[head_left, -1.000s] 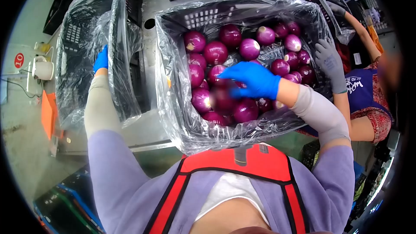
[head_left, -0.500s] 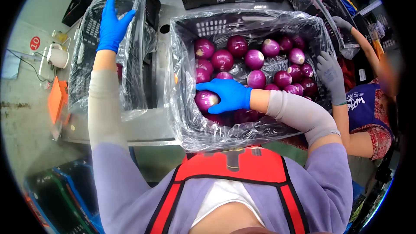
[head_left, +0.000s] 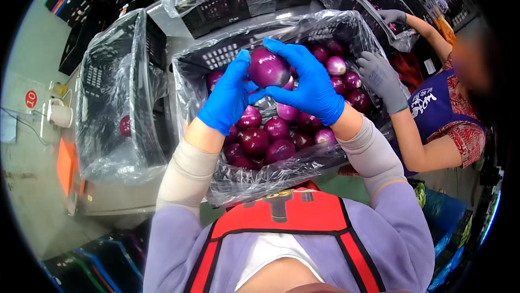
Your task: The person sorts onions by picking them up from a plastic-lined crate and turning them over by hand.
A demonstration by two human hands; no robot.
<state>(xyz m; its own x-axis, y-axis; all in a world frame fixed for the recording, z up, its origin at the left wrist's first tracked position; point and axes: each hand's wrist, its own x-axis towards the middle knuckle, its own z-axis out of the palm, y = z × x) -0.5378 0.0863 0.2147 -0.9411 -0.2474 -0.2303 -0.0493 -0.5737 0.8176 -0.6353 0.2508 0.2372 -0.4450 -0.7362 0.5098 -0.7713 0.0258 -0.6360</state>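
Observation:
A large peeled red onion [head_left: 268,68] is held up between my two blue-gloved hands, over the lined crate. My left hand [head_left: 226,97] has its fingertips against the onion's left side. My right hand [head_left: 310,82] curves round its right side, with the fingers over the top and the thumb below. Under them, several purple onions [head_left: 254,141] lie in the black crate lined with clear plastic [head_left: 244,187]. Some of those onions are hidden behind my hands and forearms.
To the left stands another plastic-lined crate [head_left: 111,65] with one onion [head_left: 125,125] visible in it. A further crate [head_left: 244,8] stands behind, with onions beyond it. At the right, a co-worker's grey-gloved hand [head_left: 383,79] rests by my crate's edge; the other glove [head_left: 392,16] is farther back.
My left hand has come from the left crate to the onion crate. My right hand has risen from among the onions, and both hands now hold one onion. The camera view has shifted.

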